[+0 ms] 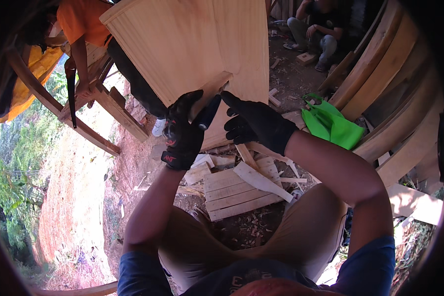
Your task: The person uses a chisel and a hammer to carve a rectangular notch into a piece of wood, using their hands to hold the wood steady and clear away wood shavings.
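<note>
Gripping a short wood piece (213,92) in the left grip (183,128), before a large wooden panel (217,39). Holding the right grip (261,122) parted, fingers curved, just beside a dark cylinder (210,113); unclear whether touching it. Below, among wood scraps (198,173), seeing a slatted board (225,197).
</note>
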`<move>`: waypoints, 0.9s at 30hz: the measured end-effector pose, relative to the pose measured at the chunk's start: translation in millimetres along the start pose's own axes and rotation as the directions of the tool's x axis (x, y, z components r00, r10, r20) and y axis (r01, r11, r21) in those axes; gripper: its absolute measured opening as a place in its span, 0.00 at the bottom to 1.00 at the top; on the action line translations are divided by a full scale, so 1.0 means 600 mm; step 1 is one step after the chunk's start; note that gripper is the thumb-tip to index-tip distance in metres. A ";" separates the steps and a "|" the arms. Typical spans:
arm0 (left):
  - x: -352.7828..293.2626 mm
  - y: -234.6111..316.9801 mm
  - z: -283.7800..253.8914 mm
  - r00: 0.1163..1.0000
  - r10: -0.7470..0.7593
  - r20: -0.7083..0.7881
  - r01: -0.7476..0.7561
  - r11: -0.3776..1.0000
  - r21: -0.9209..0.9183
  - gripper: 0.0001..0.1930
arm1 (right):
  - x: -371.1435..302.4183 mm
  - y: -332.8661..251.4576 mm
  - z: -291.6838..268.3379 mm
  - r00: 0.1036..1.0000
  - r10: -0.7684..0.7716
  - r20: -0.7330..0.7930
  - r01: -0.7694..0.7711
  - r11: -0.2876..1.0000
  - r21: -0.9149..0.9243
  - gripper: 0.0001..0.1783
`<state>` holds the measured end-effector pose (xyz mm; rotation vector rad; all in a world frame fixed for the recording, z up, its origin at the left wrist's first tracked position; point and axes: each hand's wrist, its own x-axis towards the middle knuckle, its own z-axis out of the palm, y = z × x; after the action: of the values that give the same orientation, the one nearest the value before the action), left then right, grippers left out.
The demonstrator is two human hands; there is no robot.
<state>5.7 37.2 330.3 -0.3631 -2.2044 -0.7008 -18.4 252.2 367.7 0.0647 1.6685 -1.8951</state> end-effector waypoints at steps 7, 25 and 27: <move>-0.060 0.074 -0.017 0.990 0.131 0.054 -0.130 0.991 -0.035 0.28 | -0.008 0.101 -0.003 0.845 -0.509 0.166 0.530 0.751 -0.394 0.21; -0.063 0.022 -0.062 0.501 -0.375 0.780 0.846 0.403 -0.350 0.39 | -0.018 0.106 0.022 0.930 -0.340 0.136 0.353 0.733 -0.582 0.19; -0.087 -0.002 -0.052 0.581 -0.379 0.720 0.787 0.486 -0.379 0.31 | -0.025 0.106 0.046 0.922 -0.323 0.214 0.383 0.677 -0.628 0.20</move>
<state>57.9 16.2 307.6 -0.0775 -2.5461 -2.1001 33.1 231.2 323.5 -0.6702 2.3228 -1.3943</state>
